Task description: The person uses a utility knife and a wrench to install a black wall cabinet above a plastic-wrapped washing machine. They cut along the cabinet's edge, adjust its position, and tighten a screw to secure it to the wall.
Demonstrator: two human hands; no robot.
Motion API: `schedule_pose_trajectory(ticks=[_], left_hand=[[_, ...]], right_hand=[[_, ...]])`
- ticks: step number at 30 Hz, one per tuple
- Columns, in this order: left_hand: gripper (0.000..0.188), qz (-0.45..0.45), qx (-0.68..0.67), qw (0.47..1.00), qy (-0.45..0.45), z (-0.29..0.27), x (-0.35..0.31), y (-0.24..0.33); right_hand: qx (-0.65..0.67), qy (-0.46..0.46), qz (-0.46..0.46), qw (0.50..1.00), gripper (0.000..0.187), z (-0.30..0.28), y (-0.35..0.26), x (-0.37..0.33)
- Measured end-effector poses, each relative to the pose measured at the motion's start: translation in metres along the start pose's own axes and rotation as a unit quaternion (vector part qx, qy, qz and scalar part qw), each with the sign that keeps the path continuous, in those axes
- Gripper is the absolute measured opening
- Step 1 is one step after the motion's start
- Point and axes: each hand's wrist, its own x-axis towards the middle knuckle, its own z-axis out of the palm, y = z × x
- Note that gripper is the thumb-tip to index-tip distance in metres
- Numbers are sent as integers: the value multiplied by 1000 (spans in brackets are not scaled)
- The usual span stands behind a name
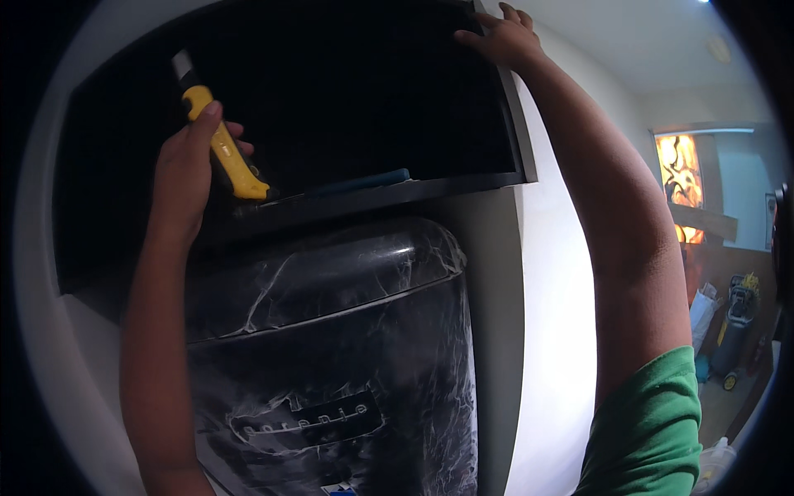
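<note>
My left hand (184, 165) is closed around a yellow utility knife (225, 151), held upright with a slight tilt. Its blade end points up in front of the dark inside of a black cabinet (397, 192). My right hand (509, 40) is raised to the cabinet's upper right edge, with thumb and fingers apart and nothing in them; it appears to touch the frame. On the cabinet's bottom board lies a long, flat blue thing (368, 180), whose kind I cannot make out.
Below the cabinet stands a black fridge (331, 355) with rounded edges, wrapped in wrinkled clear film. A white wall (562, 331) runs along its right side. Far right, a patterned glowing panel (680, 174) and a dark upright machine (732, 326) stand in the background.
</note>
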Motion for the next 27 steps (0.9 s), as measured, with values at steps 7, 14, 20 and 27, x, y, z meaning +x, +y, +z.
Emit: schedule_pose_trajectory(ticks=[7,14,20,27], left_hand=[[60,7,0,999,-33,1,6,-15],[60,27,49,998,-13,3,1,-13],[62,32,40,998,-26,2,3,-18],[63,54,51,997,-17,3,3,-19]], right_hand=[[28,-30,32,999,89,22,8,26],[47,-53,56,996,95,22,2,34],[36,-50,64,996,88,27,5,39],[15,-44,69,997,84,25,0,42]])
